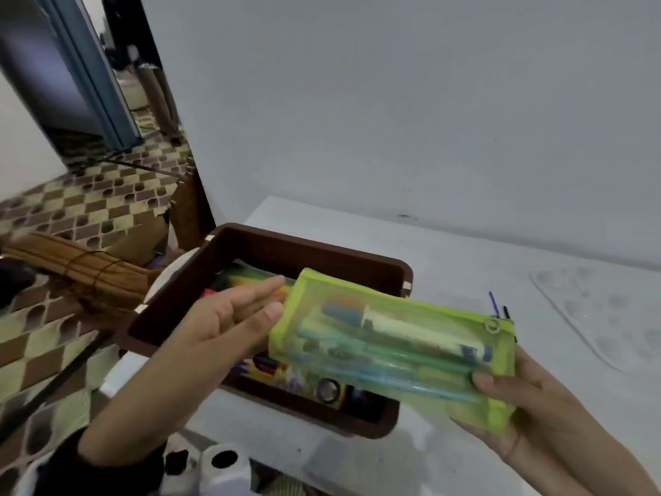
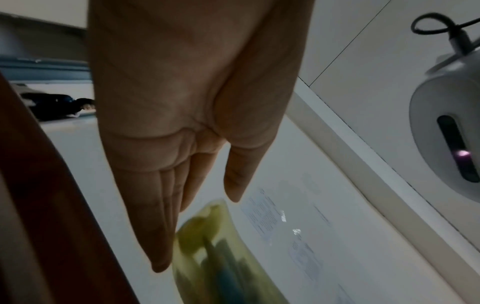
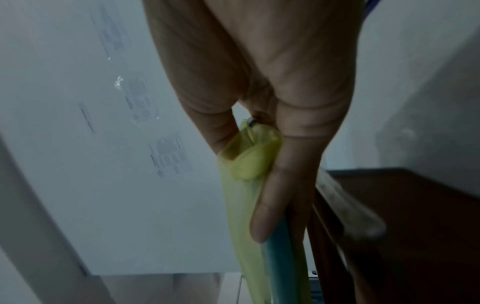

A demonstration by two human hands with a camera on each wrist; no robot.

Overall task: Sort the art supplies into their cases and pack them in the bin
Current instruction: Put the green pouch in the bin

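Pens fill the soft, light green pouch (image 1: 390, 349) over the bin (image 1: 272, 252), so right hand (image 1: 536, 413) pinches its end while flat left hand (image 1: 229, 316) steadies the other.

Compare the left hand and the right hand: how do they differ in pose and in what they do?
The right hand grips the green pouch by its zipper end, thumb on top; the left hand grips nothing. The left hand's fingers lie straight over the brown bin; the right hand's curl under the pouch. Both are bare.

A broom (image 1: 71, 270) lies on the checkered tile floor (image 1: 89, 205) left of the white table (image 1: 465, 266). A clear paint palette (image 1: 608, 316) rests at the table's right.
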